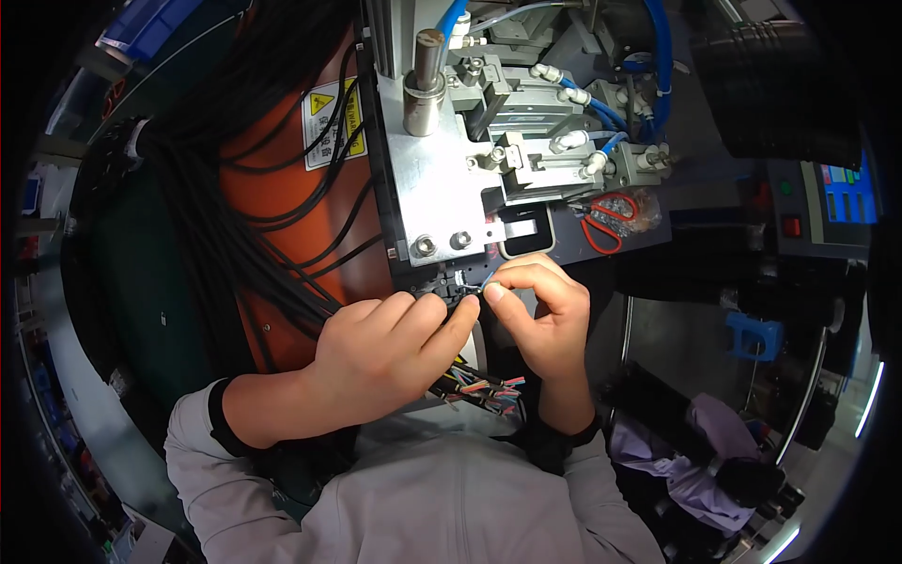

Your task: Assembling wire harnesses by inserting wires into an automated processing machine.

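My left hand (381, 355) grips a black cable whose several coloured wire ends (484, 385) fan out below my palm. My right hand (543, 310) pinches one thin wire at its tip, thumb and forefinger closed, right at the small black fixture (449, 282) under the metal press machine (442, 179). The two hands touch each other at the fingertips. The wire tip itself is mostly hidden by my fingers.
A thick bundle of black cables (244, 216) hangs over an orange panel with a yellow warning label (334, 117). Red-handled scissors (611, 221) lie right of the press. Blue air hoses (658, 66) loop above; a control box with a blue screen (841, 202) stands far right.
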{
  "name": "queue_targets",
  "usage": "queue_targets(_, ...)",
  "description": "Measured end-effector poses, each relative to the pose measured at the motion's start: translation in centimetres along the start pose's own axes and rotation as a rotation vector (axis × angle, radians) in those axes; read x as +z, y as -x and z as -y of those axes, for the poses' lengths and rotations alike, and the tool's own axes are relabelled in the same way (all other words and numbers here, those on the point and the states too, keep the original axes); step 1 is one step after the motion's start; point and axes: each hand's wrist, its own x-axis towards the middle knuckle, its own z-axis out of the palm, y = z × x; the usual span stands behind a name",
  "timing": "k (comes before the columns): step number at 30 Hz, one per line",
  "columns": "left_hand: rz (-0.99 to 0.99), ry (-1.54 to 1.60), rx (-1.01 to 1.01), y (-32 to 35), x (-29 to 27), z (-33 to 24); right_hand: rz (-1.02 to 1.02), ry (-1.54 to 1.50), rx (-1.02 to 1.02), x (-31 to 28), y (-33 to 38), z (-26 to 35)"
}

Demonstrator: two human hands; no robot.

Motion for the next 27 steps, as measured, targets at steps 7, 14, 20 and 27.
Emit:
queue_targets(7,0.095,-0.217,-0.063,0.4,0.7,-0.6,-0.009,0.350,-0.171,1.5,-0.3,-0.5)
queue_targets(14,0.104,-0.234,-0.104,0.3,0.7,-0.5,-0.071,0.282,-0.247,2.5,-0.1,-2.1)
queue_targets(20,0.061,-0.193,-0.049,-0.4,0.8,0.4,-0.050,-0.256,0.337,2.2,0.7,-3.7)
queue_targets(27,0.015,-0.157,-0.067,-0.6,0.4,0.4,-0.087,0.106,-0.063,2.6,-0.4,-2.0)
